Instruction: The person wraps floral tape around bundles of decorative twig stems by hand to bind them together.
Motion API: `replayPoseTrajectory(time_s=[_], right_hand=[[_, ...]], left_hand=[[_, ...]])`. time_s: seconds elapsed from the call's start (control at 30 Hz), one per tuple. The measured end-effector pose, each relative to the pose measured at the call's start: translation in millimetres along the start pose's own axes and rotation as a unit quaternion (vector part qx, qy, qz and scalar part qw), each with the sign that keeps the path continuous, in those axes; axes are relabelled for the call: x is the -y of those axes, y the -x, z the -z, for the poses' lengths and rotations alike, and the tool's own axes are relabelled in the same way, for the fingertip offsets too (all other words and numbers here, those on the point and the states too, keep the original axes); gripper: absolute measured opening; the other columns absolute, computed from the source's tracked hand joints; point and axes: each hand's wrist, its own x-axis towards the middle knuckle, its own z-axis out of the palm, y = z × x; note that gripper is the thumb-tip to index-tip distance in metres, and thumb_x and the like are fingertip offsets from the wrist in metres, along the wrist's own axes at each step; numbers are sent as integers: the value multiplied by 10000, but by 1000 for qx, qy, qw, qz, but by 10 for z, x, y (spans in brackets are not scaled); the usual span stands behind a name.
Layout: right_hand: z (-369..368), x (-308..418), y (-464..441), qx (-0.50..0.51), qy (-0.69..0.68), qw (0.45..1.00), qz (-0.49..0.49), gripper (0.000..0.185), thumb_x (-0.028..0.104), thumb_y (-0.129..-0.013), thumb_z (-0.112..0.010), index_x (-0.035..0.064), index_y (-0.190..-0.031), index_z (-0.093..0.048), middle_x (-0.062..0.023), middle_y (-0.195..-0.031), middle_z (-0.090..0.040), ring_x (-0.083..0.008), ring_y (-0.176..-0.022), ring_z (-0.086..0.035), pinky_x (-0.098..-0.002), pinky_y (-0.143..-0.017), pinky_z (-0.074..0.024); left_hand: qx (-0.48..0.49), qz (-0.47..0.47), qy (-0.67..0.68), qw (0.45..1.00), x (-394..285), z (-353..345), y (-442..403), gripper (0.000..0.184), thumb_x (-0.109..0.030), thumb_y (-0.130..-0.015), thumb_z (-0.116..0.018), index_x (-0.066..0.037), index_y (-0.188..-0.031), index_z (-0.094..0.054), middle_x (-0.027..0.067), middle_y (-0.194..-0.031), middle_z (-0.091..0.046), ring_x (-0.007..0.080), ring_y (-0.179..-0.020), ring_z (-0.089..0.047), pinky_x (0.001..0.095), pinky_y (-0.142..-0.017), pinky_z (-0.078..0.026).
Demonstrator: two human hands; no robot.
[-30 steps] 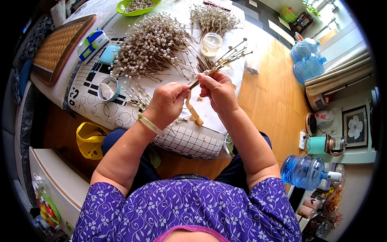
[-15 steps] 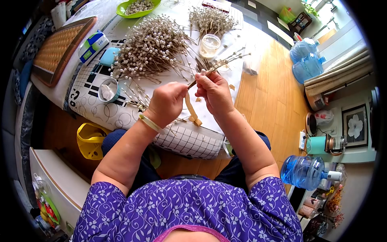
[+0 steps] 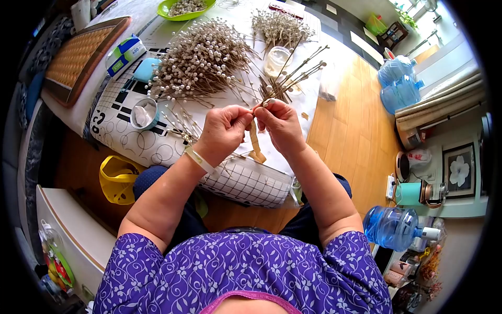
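Note:
A small bunch of thin brown dried stems with bud tips (image 3: 302, 73) fans up and right from my right hand (image 3: 282, 124), whose fingers pinch it near the base. My left hand (image 3: 224, 132), closed and wearing a pale bangle (image 3: 201, 160), meets it fingertip to fingertip at the bunch's lower end. A tan strip of tape (image 3: 254, 140) hangs from between the hands to the table; which fingers grip it is hidden. Beyond them lie a short pile of brown stems (image 3: 273, 90) and a large heap of white-budded stems (image 3: 204, 60).
A clear tub (image 3: 277, 58), another budded bundle (image 3: 282, 29), a blue-rimmed cup (image 3: 145, 114), a light-blue box (image 3: 147, 69) and a green bowl (image 3: 204, 13) stand on the covered table. A yellow bag (image 3: 116, 180) is below at left, water jugs (image 3: 392, 226) at right.
My hands have come closer together, with the left moving right to the right hand's fingertips. The stem bunch has swung more upright and looks more fanned out. The tape strip hangs slightly farther right.

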Motion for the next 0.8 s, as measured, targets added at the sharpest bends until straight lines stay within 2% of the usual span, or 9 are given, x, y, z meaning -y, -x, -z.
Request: replayPoseTrajectory(time_s=[0.27, 0.33, 0.43, 0.47, 0.5, 0.6, 0.7, 0.73, 0.8], right_hand=[[-22, -24, 28, 20, 5, 1000, 18, 58, 89, -810, -585, 37, -818, -562, -26, -753, -561, -82, -615, -496, -206, -561, -398], [-39, -5, 7, 18, 34, 999, 26, 71, 102, -815, -581, 36, -804, -558, -19, -743, -558, -77, -619, -490, -205, -563, -396], [-18, 10, -15, 18, 13, 1000, 18, 87, 114, -823, -573, 32, -796, -562, -21, -743, -564, -72, -616, -484, -207, -563, -390], [59, -56, -30, 57, 19, 998, 13, 140, 126, -829, -566, 27, -927, -568, -32, -819, -584, -83, -660, -517, -202, -567, -426], [2, -2, -17, 58, 19, 998, 15, 140, 126, -829, -566, 27, -927, -568, -32, -819, -584, -83, -660, -517, -202, -567, -426], [-135, 188, 4, 50, 11, 995, -87, 397, 157, -831, -564, 44, -1191, -441, -59, -1028, -568, -122, -863, -576, -205, -579, -502], [-222, 160, 58, 57, 126, 985, -108, 262, 157, -820, -584, 21, -1043, -551, -32, -800, -611, -64, -648, -564, -173, -517, -455], [-214, 133, 58, 57, 123, 985, -109, 262, 157, -820, -584, 21, -1043, -551, -32, -800, -611, -64, -648, -564, -173, -517, -455], [-163, 143, 7, 57, 205, 976, -50, 160, 161, -808, -603, 18, -878, -606, -2, -655, -584, -32, -517, -489, -159, -460, -398]], left_hand=[[11, 48, 59, 997, -38, -10, 20, 97, -50, -826, -540, 12, -833, -613, 10, -639, -585, 28, -494, -479, 169, -438, -398], [11, 107, 85, 991, -124, 5, 26, 101, -43, -826, -536, 16, -865, -607, 20, -662, -592, 37, -503, -494, 173, -452, -419], [39, 38, 67, 996, -78, 61, -1, 110, -43, -828, -534, 25, -887, -597, 29, -685, -596, 43, -511, -504, 177, -467, -435], [40, 50, 63, 996, -72, 72, 5, 113, -45, -831, -532, 34, -891, -587, 34, -694, -598, 49, -519, -511, 175, -473, -436], [39, 49, 62, 996, -60, 90, 8, 113, -45, -831, -532, 34, -891, -587, 34, -694, -598, 49, -519, -511, 175, -473, -436], [-5, 129, 158, 979, -64, 120, -29, 109, -44, -838, -521, 36, -885, -578, 32, -682, -588, 57, -524, -519, 176, -469, -435], [-7, 190, 152, 970, -67, 155, -41, 121, -38, -830, -518, 24, -922, -566, 55, -764, -603, 80, -595, -538, 188, -496, -461], [-4, 171, 128, 977, -52, 167, -43, 135, -66, -857, -504, 31, -934, -558, 44, -693, -596, 65, -527, -518, 186, -483, -456], [-13, 180, 121, 976, -63, 187, -39, 132, -66, -853, -511, 29, -933, -557, 44, -695, -592, 63, -527, -515, 185, -479, -453]])
